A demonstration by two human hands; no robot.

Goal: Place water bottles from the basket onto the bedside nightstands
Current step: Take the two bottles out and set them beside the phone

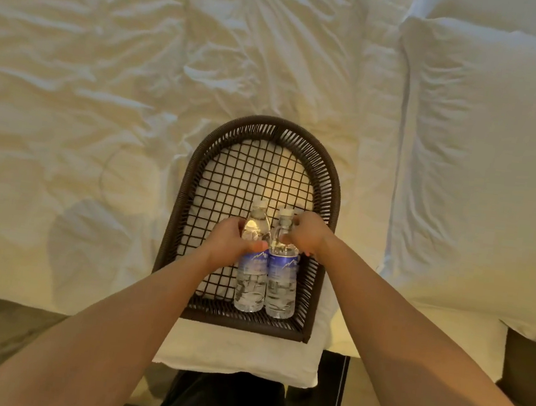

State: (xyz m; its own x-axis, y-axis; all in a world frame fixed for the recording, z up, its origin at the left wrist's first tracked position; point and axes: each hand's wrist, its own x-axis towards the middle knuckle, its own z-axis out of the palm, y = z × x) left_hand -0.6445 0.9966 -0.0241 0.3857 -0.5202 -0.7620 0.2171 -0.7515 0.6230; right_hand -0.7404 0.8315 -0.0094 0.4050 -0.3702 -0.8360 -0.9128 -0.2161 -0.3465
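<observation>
A dark woven basket with an arched far end lies on the white bed near its front edge. Two clear water bottles with blue labels and white caps lie side by side inside it, caps pointing away from me. My left hand wraps around the upper part of the left bottle. My right hand grips the neck and shoulder of the right bottle. Both bottles rest on the basket's mesh floor. No nightstand is in view.
The rumpled white duvet covers the bed to the left and beyond the basket. White pillows lie to the right. A dark strip of floor and furniture edge shows below the mattress, with my dark trousers at the bottom.
</observation>
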